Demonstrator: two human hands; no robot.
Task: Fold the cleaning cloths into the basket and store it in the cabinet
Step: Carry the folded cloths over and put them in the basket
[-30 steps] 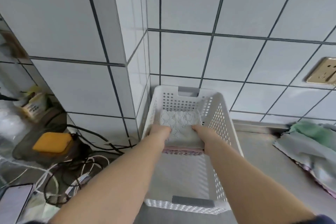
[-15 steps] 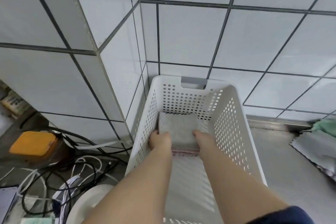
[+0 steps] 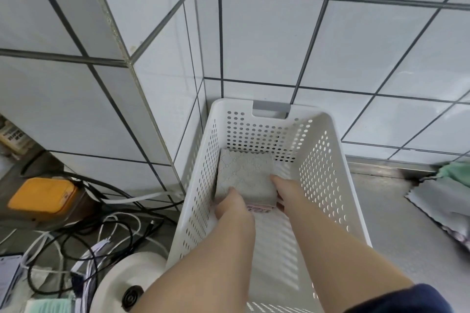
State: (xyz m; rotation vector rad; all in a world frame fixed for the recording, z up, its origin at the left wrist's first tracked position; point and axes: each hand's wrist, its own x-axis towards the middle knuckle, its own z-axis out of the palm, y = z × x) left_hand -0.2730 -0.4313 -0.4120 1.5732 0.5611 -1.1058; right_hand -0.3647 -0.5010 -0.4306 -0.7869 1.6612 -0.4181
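Both hands reach deep into a white perforated plastic basket [image 3: 328, 160] standing in the tiled corner, where a folded grey cleaning cloth [image 3: 244, 175] now lies lower against the far wall than a second ago, stacked on a pink-edged folded cloth [image 3: 259, 209]. The left hand [image 3: 232, 207] grips the stack's near-left corner, fingers curled under; the right hand [image 3: 281, 187] holds its right edge, fingertips tucked beneath. The view has tipped downward and drawn closer since the earlier frame, and the gold wall socket has left the picture. On the steel table [image 3: 407, 236] to the right, well apart from the basket, lie unfolded grey and green cloths [image 3: 447, 195]. Left of the basket sit an orange box [image 3: 43, 195], tangled black and white cables [image 3: 101, 231] and a round white appliance [image 3: 122, 284].
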